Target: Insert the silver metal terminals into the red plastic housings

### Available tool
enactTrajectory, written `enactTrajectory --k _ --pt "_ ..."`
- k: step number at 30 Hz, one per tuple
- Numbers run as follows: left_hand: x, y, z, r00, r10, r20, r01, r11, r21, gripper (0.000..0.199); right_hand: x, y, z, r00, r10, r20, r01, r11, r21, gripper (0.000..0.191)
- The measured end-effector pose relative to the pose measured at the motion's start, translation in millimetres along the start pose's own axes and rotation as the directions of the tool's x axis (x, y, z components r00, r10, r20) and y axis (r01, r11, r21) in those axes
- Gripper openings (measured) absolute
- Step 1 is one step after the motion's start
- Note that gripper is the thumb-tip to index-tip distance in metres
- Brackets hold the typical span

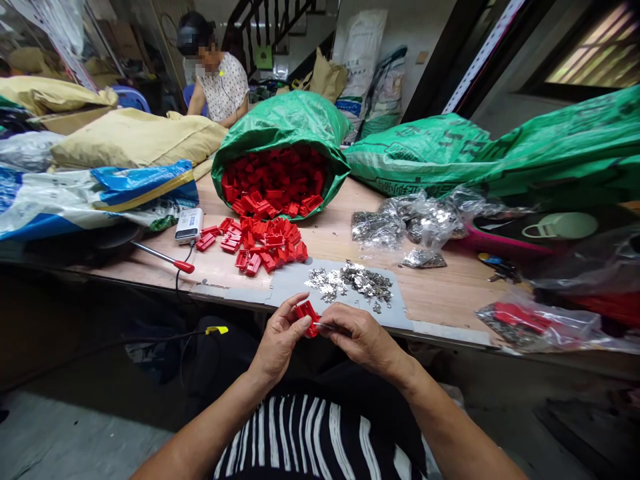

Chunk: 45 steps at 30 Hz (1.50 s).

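My left hand (283, 335) holds a red plastic part (307, 318) between thumb and fingers, just in front of the table edge. In my right hand (357, 333) is a thin metal tool (334, 327), pinched, its tip at the right side of the red part. Beyond my hands, small shiny metal pieces (367, 281) lie piled on a grey mat (295, 283). Behind and left of them is a heap of red parts (267, 241), spread before the mouth of a green sack (295, 117) full of more red parts.
Clear bags of metal pieces (425, 223) lie right of centre. A red-tipped metal lever (165, 257) and a white device (189, 225) with a cable are at the left. Green sacks (425, 150) fill the back right. Across the table sits a person (225, 87).
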<state>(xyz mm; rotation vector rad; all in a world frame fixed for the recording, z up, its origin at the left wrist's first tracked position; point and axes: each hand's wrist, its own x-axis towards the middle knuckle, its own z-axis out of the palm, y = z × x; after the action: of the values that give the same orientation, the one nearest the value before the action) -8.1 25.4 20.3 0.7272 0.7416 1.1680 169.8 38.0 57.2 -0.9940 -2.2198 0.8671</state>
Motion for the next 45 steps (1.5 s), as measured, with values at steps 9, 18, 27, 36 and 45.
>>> enactTrajectory --k 9,18,27,36,45 --pt "2 -3 -4.1 0.999 0.022 0.046 -0.025 0.998 0.066 0.043 -4 8 1 0.989 0.132 -0.072 -0.12 0.981 0.151 0.011" --pt "27 1 -25.8 0.953 0.274 0.129 -0.294 0.737 0.608 0.041 -6 27 13 0.977 0.149 -0.15 -0.162 0.984 -0.076 0.027" --pt "46 -2 -35.0 0.92 0.279 0.274 -0.38 0.47 0.797 0.037 4 37 18 0.974 0.171 -0.151 -0.203 0.951 -0.233 0.014" --pt "47 3 -34.9 0.919 0.261 0.295 -0.386 0.458 0.801 0.038 10 40 20 0.985 0.127 -0.116 -0.155 0.951 -0.268 0.015" --pt "51 3 -37.7 0.922 0.248 0.296 -0.382 0.467 0.797 0.034 14 35 21 0.976 0.189 -0.108 -0.214 0.924 -0.316 0.014"
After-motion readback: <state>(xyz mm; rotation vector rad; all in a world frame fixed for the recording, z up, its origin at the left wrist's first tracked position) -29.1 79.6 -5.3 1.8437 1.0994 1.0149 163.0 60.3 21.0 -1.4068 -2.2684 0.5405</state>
